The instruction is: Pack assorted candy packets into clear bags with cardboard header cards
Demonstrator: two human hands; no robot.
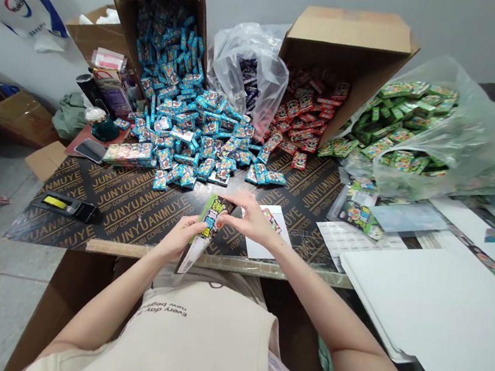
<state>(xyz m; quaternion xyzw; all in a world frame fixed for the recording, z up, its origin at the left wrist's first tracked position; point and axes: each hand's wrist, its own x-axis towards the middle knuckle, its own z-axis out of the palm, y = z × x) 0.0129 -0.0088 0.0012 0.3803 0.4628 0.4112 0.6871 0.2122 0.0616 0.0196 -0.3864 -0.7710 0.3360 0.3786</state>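
Note:
A printed carton [210, 222], black and green with colourful lettering, is held at a slant above the table's front edge. My left hand [181, 234] is closed on its left side, thumb on the printed face. At the upper right edge, my right hand [250, 217] grips the carton between thumb and fingers; its fingertips are slightly blurred. Under and beside my right hand lies a white card [257, 248], with a red printed piece [271, 219] partly hidden on it. Behind my hands spreads a pile of small blue boxes [190, 135].
A cardboard box [128, 17] spills blue boxes at back left. Another box [353, 35] holds red boxes [304, 117]. Between them stands a clear bag [233, 50]; a bag of green boxes [419, 129] is at right. White sheets [437, 302], a tape dispenser [66, 206] and a phone [90, 150] lie around.

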